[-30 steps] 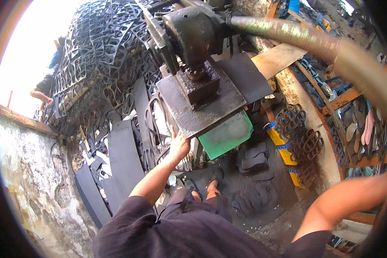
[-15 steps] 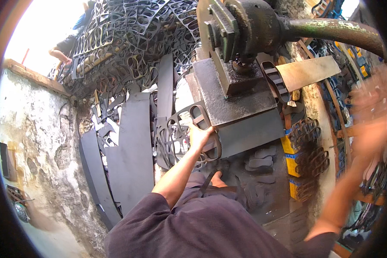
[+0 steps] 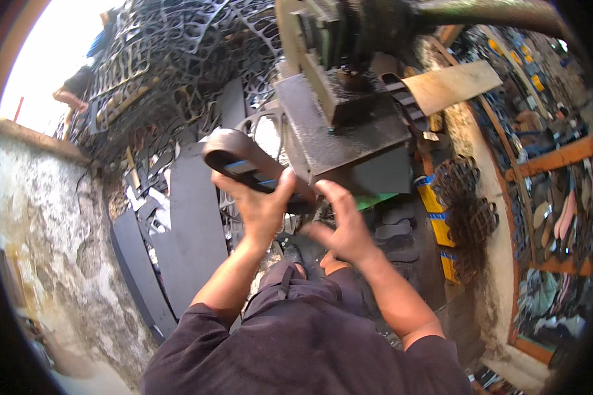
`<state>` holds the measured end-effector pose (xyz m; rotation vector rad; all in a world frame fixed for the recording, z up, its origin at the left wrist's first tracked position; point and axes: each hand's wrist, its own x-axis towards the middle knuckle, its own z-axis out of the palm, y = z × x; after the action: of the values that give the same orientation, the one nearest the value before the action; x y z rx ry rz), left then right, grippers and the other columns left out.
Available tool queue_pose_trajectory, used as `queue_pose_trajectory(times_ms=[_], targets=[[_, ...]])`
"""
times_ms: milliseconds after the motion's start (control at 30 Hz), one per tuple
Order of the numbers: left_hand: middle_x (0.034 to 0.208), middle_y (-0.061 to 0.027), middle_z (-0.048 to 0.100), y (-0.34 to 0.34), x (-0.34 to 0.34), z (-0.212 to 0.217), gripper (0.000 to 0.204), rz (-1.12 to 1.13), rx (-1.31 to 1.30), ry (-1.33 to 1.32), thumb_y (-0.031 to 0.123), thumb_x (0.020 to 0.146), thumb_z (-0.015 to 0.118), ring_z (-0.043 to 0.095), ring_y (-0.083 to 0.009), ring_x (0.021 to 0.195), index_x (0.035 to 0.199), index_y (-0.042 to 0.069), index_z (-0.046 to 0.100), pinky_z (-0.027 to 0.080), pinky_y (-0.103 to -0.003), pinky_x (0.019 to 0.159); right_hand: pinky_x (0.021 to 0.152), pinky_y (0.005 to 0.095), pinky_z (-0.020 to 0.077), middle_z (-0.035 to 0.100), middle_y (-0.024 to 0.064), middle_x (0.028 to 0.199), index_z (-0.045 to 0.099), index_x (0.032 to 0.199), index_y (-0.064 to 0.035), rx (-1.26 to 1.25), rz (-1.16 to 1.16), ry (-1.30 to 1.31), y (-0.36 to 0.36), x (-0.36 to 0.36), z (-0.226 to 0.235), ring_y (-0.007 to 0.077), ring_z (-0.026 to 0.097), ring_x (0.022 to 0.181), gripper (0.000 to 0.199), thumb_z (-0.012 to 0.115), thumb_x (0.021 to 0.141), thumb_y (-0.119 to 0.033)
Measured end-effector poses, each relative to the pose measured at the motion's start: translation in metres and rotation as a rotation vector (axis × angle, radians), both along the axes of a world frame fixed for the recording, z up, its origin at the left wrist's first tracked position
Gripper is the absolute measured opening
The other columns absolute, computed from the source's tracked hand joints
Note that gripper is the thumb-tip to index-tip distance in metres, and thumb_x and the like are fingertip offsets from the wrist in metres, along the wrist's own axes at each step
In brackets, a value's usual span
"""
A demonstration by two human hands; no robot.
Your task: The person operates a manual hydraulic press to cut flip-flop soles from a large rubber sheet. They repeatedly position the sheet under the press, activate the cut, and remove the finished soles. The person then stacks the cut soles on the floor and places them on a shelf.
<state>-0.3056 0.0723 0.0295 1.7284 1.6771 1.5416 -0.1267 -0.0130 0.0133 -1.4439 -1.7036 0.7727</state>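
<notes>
A dark, sole-shaped cutting die (image 3: 262, 155) with crossbars and blue marks inside is tilted up in front of the press. My left hand (image 3: 254, 209) grips it from below, thumb on the near side and fingers around its edge. Close to its lower right end is my right hand (image 3: 344, 227), fingers apart and slightly blurred, with nothing in it. Beyond both hands stands the heavy press block (image 3: 349, 148). A dark sheet (image 3: 383, 176) lies under its plate, with a green edge (image 3: 379, 200) showing below.
A tan board (image 3: 453, 87) juts out right of the press. Yellow blocks (image 3: 436, 227) and looped dark pieces (image 3: 456, 184) line the right side. Large dark sheets (image 3: 194, 220) lean at left. Cut-out scrap webbing (image 3: 204, 46) is heaped behind. Another person's arm or leg (image 3: 71, 99) shows far left.
My left hand has lifted from the sheet beside the press and now holds the die up. My right hand has swung in from the far right. The view has shifted somewhat.
</notes>
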Motion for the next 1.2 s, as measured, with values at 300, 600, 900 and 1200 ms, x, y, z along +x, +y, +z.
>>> queue_pose_trajectory(times_ms=[300,600,900,1200], targets=[[0.135,-0.0228,0.056,-0.017,0.039,-0.109,0.046,-0.296,-0.085,0.387,0.017,0.097,0.07,0.058,-0.0391,0.122,0.136,0.002,0.051,0.044,-0.048,0.103,0.118,0.0555,0.0309,0.03,0.0337,0.154,0.018,0.16,0.0003,0.02,-0.865,-0.177,0.016,0.139,-0.031,0.0497,0.033,0.143,0.115,0.088,0.074,-0.028],[0.117,-0.0201,0.073,0.028,0.059,-0.152,0.043,-0.142,-0.781,0.007,0.021,0.1,0.065,0.071,-0.0277,0.108,0.137,0.0,0.057,0.051,-0.038,0.096,0.115,0.0507,0.0364,0.051,0.0222,0.148,0.054,0.144,-0.0034,-0.059,-0.858,-0.63,0.208,0.416,-0.121,0.0437,0.043,0.137,0.093,0.087,0.072,-0.051],[0.111,-0.0057,0.064,0.047,0.031,-0.183,0.038,-0.227,-0.912,-0.777,0.005,0.093,0.073,0.065,-0.0149,0.098,0.127,0.004,0.058,0.056,-0.032,0.084,0.106,0.0474,0.0444,0.066,0.0203,0.124,0.063,0.131,-0.0157,-0.158,-0.508,-0.464,0.204,0.346,-0.129,0.0372,0.056,0.122,0.056,0.083,0.082,-0.033],[0.12,-0.0101,0.062,0.024,-0.038,-0.164,0.05,-0.168,-0.993,-0.894,0.012,0.097,0.071,0.064,-0.0199,0.106,0.142,0.002,0.053,0.062,-0.035,0.083,0.107,0.0417,0.0391,0.053,0.0128,0.121,0.054,0.123,-0.0042,0.037,-0.326,0.096,-0.01,0.067,-0.007,0.0258,0.051,0.117,0.051,0.081,0.086,-0.027]])
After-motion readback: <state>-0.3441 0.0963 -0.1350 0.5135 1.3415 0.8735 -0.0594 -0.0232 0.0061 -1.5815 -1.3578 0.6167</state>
